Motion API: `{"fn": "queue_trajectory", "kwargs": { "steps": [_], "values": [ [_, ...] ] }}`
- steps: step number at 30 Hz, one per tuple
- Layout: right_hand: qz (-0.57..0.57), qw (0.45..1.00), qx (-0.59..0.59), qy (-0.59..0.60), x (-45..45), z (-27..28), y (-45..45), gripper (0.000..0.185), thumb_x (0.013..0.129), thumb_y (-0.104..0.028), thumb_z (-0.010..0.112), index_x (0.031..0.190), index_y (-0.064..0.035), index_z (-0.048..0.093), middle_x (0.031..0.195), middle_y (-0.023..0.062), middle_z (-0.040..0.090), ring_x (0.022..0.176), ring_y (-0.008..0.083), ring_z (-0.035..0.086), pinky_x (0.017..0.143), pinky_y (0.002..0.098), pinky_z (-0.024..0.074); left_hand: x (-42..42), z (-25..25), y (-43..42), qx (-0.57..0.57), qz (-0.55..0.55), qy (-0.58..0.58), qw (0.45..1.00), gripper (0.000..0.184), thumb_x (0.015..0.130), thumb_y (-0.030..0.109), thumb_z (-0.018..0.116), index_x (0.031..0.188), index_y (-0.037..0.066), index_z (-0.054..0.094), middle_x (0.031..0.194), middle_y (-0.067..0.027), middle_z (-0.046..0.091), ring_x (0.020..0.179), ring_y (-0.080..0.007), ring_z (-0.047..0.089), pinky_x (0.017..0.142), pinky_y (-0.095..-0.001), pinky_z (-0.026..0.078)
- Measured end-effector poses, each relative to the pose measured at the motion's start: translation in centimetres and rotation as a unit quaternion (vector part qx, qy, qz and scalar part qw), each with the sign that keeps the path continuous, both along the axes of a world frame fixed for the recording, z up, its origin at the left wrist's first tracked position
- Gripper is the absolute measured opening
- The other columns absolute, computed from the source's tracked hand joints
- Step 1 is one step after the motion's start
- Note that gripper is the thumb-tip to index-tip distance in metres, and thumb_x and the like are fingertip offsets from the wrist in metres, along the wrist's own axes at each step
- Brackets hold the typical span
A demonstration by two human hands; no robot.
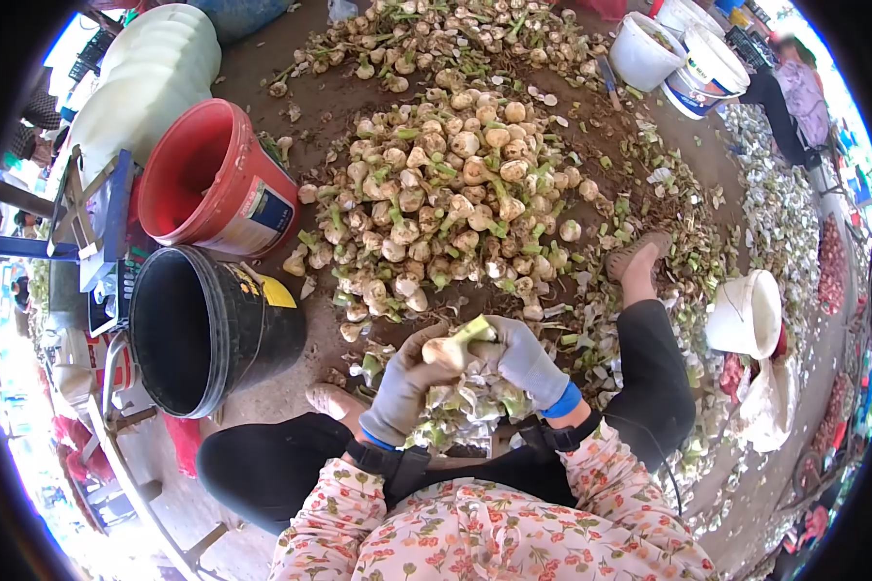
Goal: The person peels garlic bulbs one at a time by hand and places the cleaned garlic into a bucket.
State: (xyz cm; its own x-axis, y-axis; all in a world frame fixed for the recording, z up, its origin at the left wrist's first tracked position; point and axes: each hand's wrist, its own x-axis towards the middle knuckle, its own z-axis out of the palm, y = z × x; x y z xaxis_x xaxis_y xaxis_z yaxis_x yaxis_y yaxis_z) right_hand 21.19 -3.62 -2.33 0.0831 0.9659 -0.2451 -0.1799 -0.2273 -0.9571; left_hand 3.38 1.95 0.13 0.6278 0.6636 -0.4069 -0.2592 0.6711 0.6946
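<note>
My left hand (402, 387), in a grey glove with a blue cuff, is closed around a garlic bulb (444, 354) in front of my lap. The bulb has a short green stem pointing up and to the right. At the stem end, my right hand (530, 364), gloved the same way, has its fingers closed on the garlic; whether they also hold a small tool is hidden. Below both hands lie loose garlic peelings and stem pieces (470, 407). Just beyond them rises a large heap of garlic bulbs (436, 194), many with cut green stems.
A black bucket (262, 334) and a red bucket (165, 184) stand at my left. White buckets (639, 58) are at the back right, near a knife (608, 82) on the ground. Another white bucket (746, 315) stands at right. A person (799, 92) sits at the far right.
</note>
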Motion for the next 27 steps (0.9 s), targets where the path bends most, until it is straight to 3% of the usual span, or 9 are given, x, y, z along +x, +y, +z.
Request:
{"fn": "queue_trajectory", "kwargs": {
  "steps": [4, 5, 8, 12, 14, 16, 20, 24, 27],
  "values": [
    [-0.081, 0.952, 0.197, -0.221, -0.9, -1.4, -0.5, 0.019, 0.083, -0.003, 0.061, 0.101, 0.0023, 0.058, 0.087, 0.0047, 0.060, 0.076, 0.0139, 0.055, 0.072, 0.0274, 0.0459, -0.9, -0.8, 0.0, -0.159, -0.042, -0.130, 0.978, 0.050, 0.085, 0.041, 0.058, 0.118, 0.004, 0.051, 0.102, -0.0109, 0.060, 0.082, -0.0176, 0.058, 0.062, -0.0244, 0.046],
    [-0.063, 0.967, 0.168, -0.182, -0.8, -1.3, -0.6, 0.019, 0.082, -0.002, 0.061, 0.101, 0.0022, 0.058, 0.087, 0.0054, 0.059, 0.077, 0.0146, 0.055, 0.072, 0.0273, 0.0459, -1.0, -1.5, 0.4, -0.200, -0.072, -0.107, 0.971, 0.054, 0.086, 0.052, 0.052, 0.114, 0.007, 0.054, 0.094, -0.0096, 0.061, 0.071, -0.0179, 0.058, 0.052, -0.0239, 0.041],
    [-0.037, 0.992, 0.092, -0.078, -1.0, 0.8, -0.1, 0.020, 0.082, -0.002, 0.062, 0.102, 0.0016, 0.057, 0.088, 0.0063, 0.057, 0.078, 0.0152, 0.054, 0.072, 0.0265, 0.0457, -1.4, -2.2, 0.6, -0.261, -0.085, -0.129, 0.953, 0.061, 0.085, 0.061, 0.046, 0.109, 0.006, 0.056, 0.088, -0.0077, 0.060, 0.061, -0.0181, 0.056, 0.049, -0.0237, 0.041],
    [-0.053, 0.994, 0.058, -0.071, -1.7, 0.1, 0.0, 0.024, 0.086, -0.006, 0.058, 0.108, 0.0008, 0.055, 0.080, 0.0011, 0.056, 0.066, 0.0088, 0.050, 0.061, 0.0203, 0.0413, 0.0, -0.7, -0.1, 0.039, -0.043, 0.162, 0.985, 0.059, 0.081, 0.037, 0.068, 0.123, 0.002, 0.046, 0.093, -0.0079, 0.061, 0.068, -0.0151, 0.059, 0.056, -0.0256, 0.048],
    [-0.019, 0.997, -0.043, -0.059, -1.6, 0.4, -0.4, 0.023, 0.089, -0.008, 0.056, 0.110, 0.0012, 0.054, 0.075, -0.0013, 0.057, 0.060, 0.0061, 0.047, 0.055, 0.0182, 0.0387, -0.2, -0.8, 0.1, 0.034, 0.002, 0.139, 0.990, 0.059, 0.080, 0.027, 0.069, 0.127, 0.002, 0.043, 0.100, -0.0081, 0.059, 0.077, -0.0149, 0.060, 0.062, -0.0253, 0.051],
    [-0.041, 0.989, -0.067, 0.128, -0.6, 1.3, -0.5, 0.023, 0.091, -0.012, 0.053, 0.109, 0.0024, 0.055, 0.068, -0.0028, 0.056, 0.053, 0.0048, 0.044, 0.049, 0.0188, 0.0370, -0.5, -0.5, 0.3, 0.026, 0.048, 0.117, 0.992, 0.061, 0.080, 0.018, 0.070, 0.130, 0.003, 0.039, 0.107, -0.0084, 0.058, 0.085, -0.0146, 0.061, 0.068, -0.0251, 0.053],
    [0.015, 0.996, -0.063, 0.063, -1.9, 3.6, -0.6, 0.021, 0.091, -0.014, 0.053, 0.104, 0.0013, 0.057, 0.073, 0.0000, 0.058, 0.060, 0.0059, 0.051, 0.052, 0.0193, 0.0404, -0.3, -0.4, -0.1, 0.116, 0.041, 0.083, 0.989, 0.061, 0.084, 0.017, 0.064, 0.135, 0.004, 0.034, 0.106, -0.0056, 0.059, 0.089, -0.0149, 0.059, 0.077, -0.0265, 0.049],
    [0.060, 0.995, -0.038, 0.065, -2.7, 3.6, -1.1, 0.021, 0.089, -0.017, 0.057, 0.100, 0.0009, 0.057, 0.080, 0.0021, 0.061, 0.065, 0.0084, 0.055, 0.056, 0.0241, 0.0451, -0.3, -1.5, 0.2, -0.003, 0.084, 0.107, 0.991, 0.042, 0.085, 0.019, 0.063, 0.121, 0.005, 0.046, 0.103, -0.0053, 0.059, 0.089, -0.0157, 0.059, 0.080, -0.0291, 0.049],
    [0.008, 0.994, -0.045, 0.097, -2.5, 1.9, -2.0, 0.024, 0.086, -0.019, 0.062, 0.098, 0.0008, 0.057, 0.086, 0.0038, 0.063, 0.070, 0.0104, 0.058, 0.060, 0.0268, 0.0472, -0.3, -0.7, 0.2, -0.147, 0.112, -0.001, 0.983, 0.027, 0.089, 0.029, 0.055, 0.101, 0.004, 0.058, 0.087, -0.0036, 0.062, 0.078, -0.0143, 0.060, 0.071, -0.0281, 0.050]
  ]
}}
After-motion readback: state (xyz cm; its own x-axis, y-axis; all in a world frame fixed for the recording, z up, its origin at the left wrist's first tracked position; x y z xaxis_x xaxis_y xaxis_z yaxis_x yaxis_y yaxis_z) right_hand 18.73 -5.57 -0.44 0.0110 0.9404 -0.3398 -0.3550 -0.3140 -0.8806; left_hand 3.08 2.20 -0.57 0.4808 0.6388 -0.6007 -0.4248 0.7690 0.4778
